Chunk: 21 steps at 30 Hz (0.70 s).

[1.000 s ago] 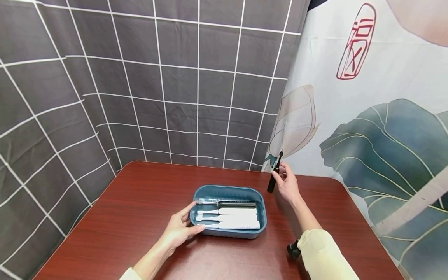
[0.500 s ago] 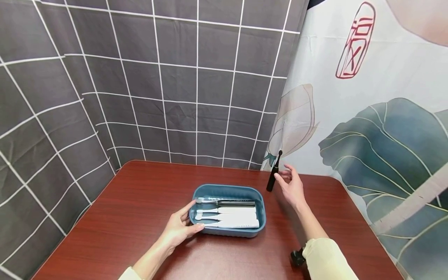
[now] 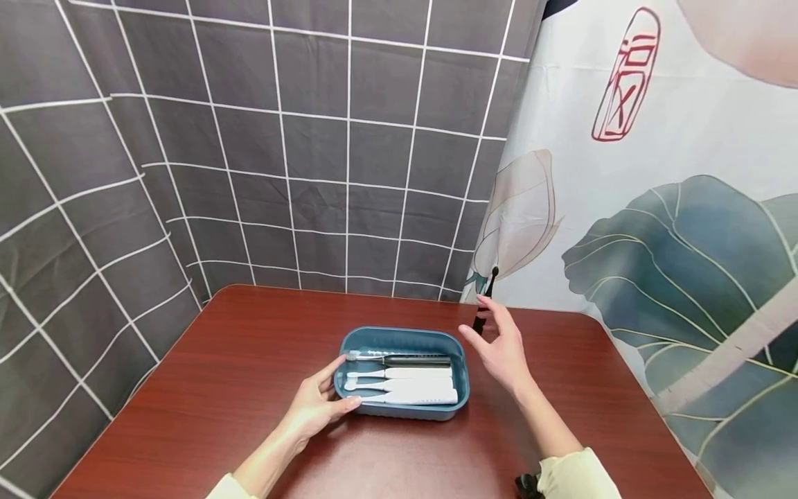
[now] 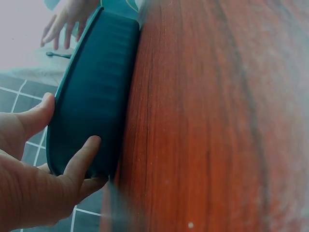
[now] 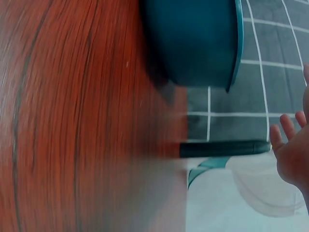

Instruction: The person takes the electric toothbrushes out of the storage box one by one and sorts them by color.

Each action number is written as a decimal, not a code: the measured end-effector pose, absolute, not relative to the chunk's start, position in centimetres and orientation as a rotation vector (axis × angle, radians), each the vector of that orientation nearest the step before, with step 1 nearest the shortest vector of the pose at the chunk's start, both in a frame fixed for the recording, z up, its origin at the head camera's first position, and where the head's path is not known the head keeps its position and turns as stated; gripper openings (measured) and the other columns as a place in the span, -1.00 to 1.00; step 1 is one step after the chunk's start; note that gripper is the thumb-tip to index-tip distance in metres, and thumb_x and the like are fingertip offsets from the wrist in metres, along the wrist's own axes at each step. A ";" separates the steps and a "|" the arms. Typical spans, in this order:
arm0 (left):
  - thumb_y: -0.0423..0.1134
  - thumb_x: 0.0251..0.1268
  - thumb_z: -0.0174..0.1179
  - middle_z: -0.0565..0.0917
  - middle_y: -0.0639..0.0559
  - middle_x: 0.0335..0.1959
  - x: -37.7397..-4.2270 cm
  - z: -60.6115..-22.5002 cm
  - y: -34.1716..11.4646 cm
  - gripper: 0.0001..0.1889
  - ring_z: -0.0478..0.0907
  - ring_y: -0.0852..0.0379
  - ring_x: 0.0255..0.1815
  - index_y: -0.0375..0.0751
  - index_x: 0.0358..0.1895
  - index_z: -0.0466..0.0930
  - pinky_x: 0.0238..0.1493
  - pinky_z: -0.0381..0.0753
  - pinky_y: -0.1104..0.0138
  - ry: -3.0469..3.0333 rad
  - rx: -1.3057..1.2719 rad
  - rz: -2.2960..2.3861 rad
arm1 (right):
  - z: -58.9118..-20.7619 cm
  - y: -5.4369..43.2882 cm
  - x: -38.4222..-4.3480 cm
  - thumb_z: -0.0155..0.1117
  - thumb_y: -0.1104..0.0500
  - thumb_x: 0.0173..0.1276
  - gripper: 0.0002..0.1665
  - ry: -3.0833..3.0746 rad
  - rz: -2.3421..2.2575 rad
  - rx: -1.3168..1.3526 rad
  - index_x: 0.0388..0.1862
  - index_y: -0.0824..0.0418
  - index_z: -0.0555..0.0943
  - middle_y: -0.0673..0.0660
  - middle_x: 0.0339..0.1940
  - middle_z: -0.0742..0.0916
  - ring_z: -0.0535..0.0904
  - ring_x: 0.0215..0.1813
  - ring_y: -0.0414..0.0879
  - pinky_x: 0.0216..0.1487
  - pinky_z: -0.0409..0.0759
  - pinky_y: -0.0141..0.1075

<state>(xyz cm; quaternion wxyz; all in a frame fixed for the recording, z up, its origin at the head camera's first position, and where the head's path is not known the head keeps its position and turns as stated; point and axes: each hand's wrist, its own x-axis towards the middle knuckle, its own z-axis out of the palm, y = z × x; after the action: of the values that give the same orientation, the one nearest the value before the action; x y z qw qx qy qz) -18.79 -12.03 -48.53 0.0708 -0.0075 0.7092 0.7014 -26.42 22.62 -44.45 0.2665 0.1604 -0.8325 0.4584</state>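
A blue plastic basket (image 3: 408, 412) sits on the table, holding a dark electric toothbrush (image 3: 416, 361) with several white ones (image 3: 414, 397) below it, all lying lengthwise. My left hand (image 3: 312, 410) grips the basket's left end; in the left wrist view, its fingers curl against the outer wall (image 4: 91, 87). Right of the basket, a black electric toothbrush (image 3: 494, 277) stands upright on the table, head up. My right hand (image 3: 501, 350), fingers spread and holding nothing, is close in front and partly covers that handle. In the right wrist view the handle (image 5: 222, 149) rises from the tabletop beside the fingers.
The red-brown wooden table (image 3: 268, 346) meets a grey grid-patterned curtain (image 3: 318, 208) behind and a white cloth with lotus prints (image 3: 561, 104) at right. A black device (image 3: 527, 485) shows by the right sleeve.
The right hand lets go of the black toothbrush, which stays standing, then shifts left and slightly toward the front with fingers apart. The left hand keeps its hold on the basket.
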 end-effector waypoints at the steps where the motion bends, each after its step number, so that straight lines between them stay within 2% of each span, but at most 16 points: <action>1: -0.47 0.00 0.53 0.36 -0.36 0.43 -18.8 -48.5 -12.0 -0.06 0.42 -0.31 0.33 -0.11 0.52 0.31 -0.10 0.70 0.22 2.119 -0.020 2.118 | -44.5 22.2 -26.4 0.54 0.19 0.23 -0.18 -2.254 1.235 0.462 0.45 -0.02 0.43 0.15 0.27 0.58 0.56 0.15 0.06 0.06 0.57 -0.24; 5: -0.47 0.00 0.53 0.36 -0.37 0.42 -18.7 -48.5 -12.0 -0.06 0.44 -0.29 0.32 -0.13 0.52 0.30 -0.12 0.71 0.22 2.100 -0.019 2.130 | -44.8 20.9 -26.5 0.55 0.19 0.22 -0.11 -2.295 1.222 0.563 0.49 -0.10 0.39 0.08 0.31 0.56 0.54 0.18 0.02 0.09 0.57 -0.01; 9: -0.47 0.00 0.53 0.36 -0.37 0.42 -18.7 -48.5 -12.1 -0.07 0.44 -0.29 0.32 -0.13 0.52 0.30 -0.11 0.70 0.22 2.105 -0.013 2.132 | -45.0 19.6 -26.7 0.55 0.17 0.22 -0.11 -2.330 1.236 0.669 0.51 -0.06 0.39 0.05 0.33 0.55 0.52 0.21 0.04 0.14 0.53 0.09; 14: -0.48 0.02 0.52 0.36 -0.39 0.42 -18.9 -48.5 -12.1 -0.07 0.44 -0.29 0.32 -0.15 0.52 0.29 -0.09 0.70 0.23 2.087 0.012 2.150 | -45.1 18.0 -27.0 0.54 0.09 0.24 -0.12 -2.405 1.241 0.783 0.51 -0.06 0.39 0.02 0.40 0.49 0.50 0.26 0.01 0.24 0.49 0.12; 21: -0.48 0.03 0.51 0.37 -0.39 0.41 -18.8 -48.4 -12.1 -0.07 0.45 -0.28 0.31 -0.16 0.53 0.28 -0.09 0.70 0.22 2.082 0.016 2.152 | -45.3 16.2 -27.1 0.52 -0.03 0.25 -0.12 -2.541 1.128 0.835 0.52 -0.14 0.37 0.00 0.43 0.46 0.43 0.37 -0.07 0.30 0.47 0.00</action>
<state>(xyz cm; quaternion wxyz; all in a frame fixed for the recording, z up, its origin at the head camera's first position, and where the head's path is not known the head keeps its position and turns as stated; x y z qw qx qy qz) -18.81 -12.06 -48.42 0.0737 0.0053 0.6934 0.7167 -27.15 16.17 -45.30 0.1193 0.2857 -0.8690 0.3859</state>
